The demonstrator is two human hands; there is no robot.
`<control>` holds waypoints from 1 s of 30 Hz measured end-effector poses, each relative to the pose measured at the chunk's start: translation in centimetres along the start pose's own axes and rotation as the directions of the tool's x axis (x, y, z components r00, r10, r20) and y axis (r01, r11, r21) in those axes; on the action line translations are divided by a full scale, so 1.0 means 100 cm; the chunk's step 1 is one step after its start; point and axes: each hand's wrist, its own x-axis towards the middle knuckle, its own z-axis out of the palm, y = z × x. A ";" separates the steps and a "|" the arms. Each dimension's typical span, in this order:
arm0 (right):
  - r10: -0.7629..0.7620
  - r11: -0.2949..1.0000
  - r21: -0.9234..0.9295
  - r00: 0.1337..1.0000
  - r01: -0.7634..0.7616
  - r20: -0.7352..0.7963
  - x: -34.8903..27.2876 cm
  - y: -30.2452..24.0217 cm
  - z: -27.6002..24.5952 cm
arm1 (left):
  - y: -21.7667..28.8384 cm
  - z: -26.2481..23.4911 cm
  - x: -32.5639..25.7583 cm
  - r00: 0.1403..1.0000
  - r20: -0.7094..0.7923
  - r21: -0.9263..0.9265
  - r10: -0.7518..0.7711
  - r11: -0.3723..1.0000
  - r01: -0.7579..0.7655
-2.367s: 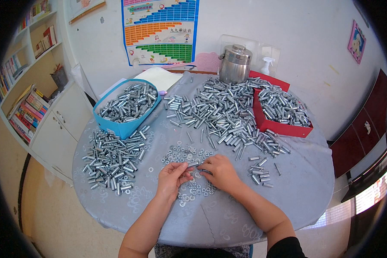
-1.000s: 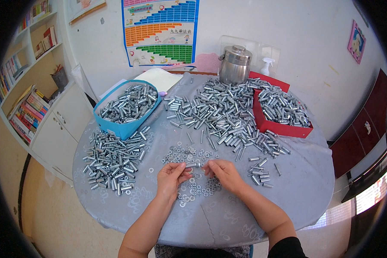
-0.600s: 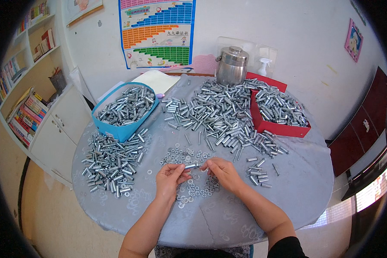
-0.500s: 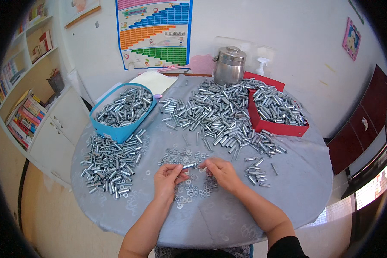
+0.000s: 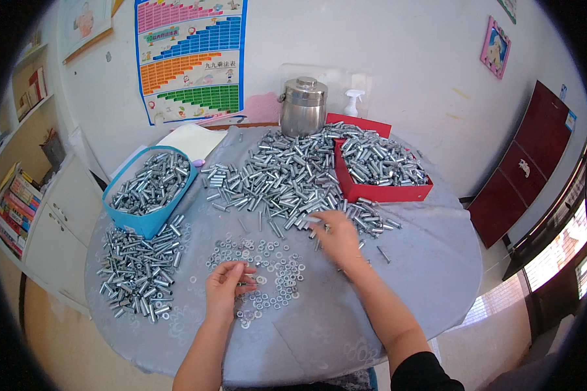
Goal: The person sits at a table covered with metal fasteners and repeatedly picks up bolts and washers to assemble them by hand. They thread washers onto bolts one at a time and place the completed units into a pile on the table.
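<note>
Head view, change: a moment back I had both hands close together over the washers; now my right hand (image 5: 336,236) has reached out far and right to the near edge of the big bolt heap (image 5: 287,179), while my left hand (image 5: 227,287) has stayed put.
Meaning: I judge one piece is finished and I am fetching the next bolt to pair with a washer.
Right hand: palm down, fingers loosely spread over the loose bolts at the heap's edge; I cannot tell whether it grips one yet.
Left hand: fingers curled, tips pinched over the washers (image 5: 267,270), seemingly on a small piece I cannot make out.
Washers: small flat shiny rings, scattered thin on the near middle of the table (image 5: 398,293), between my two hands.
Bolts: short bright metal cylinders, zinc-grey, heaped in the far middle; another pile (image 5: 137,270) lies at the near left.
Blue bin (image 5: 147,189): plastic, tilted, full of bolts, far left.
Red tray (image 5: 381,173): shallow, straight-walled, full of bolts, far right.
Pot (image 5: 302,106): polished steel, lidded, at the far edge.
Cloth: grey, smooth, covers the round table.
</note>
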 end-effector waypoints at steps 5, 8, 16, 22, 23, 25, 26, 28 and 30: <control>0.117 0.899 -0.384 0.962 -0.209 -0.248 0.009 0.067 -0.042 | 0.002 -0.004 0.002 0.998 -0.043 -0.043 -0.037 0.998 0.035; 0.143 0.852 -0.458 0.953 -0.255 -0.266 0.006 0.088 -0.046 | 0.005 -0.002 0.000 0.997 -0.068 -0.040 -0.044 0.998 0.042; -0.296 0.912 -0.317 0.953 0.259 -0.072 0.014 0.075 -0.019 | 0.003 -0.005 0.001 0.997 -0.072 -0.039 -0.042 0.998 0.040; -0.263 0.884 -0.395 0.965 0.250 0.024 0.010 0.078 -0.019 | 0.004 -0.006 0.002 0.997 -0.066 -0.065 -0.047 0.997 0.042; -0.270 0.886 -0.384 0.962 0.259 0.025 0.010 0.075 -0.020 | 0.003 -0.006 0.002 0.997 -0.066 -0.065 -0.045 0.997 0.041; -0.285 0.890 -0.363 0.958 0.275 0.028 0.012 0.069 -0.023 | 0.003 -0.007 0.001 0.996 -0.071 -0.062 -0.047 0.997 0.043; -0.271 0.887 -0.370 0.960 0.278 0.072 0.011 0.069 -0.022 | 0.004 -0.006 0.000 0.996 -0.072 -0.059 -0.050 0.997 0.046; -0.239 0.879 -0.383 0.958 0.283 0.160 0.008 0.070 -0.020 | 0.004 -0.004 0.000 0.996 -0.068 -0.063 -0.057 0.997 0.053; -0.256 0.868 -0.398 0.955 0.296 0.151 0.006 0.072 -0.016 | 0.005 -0.004 0.000 0.996 -0.063 -0.077 -0.064 0.995 0.059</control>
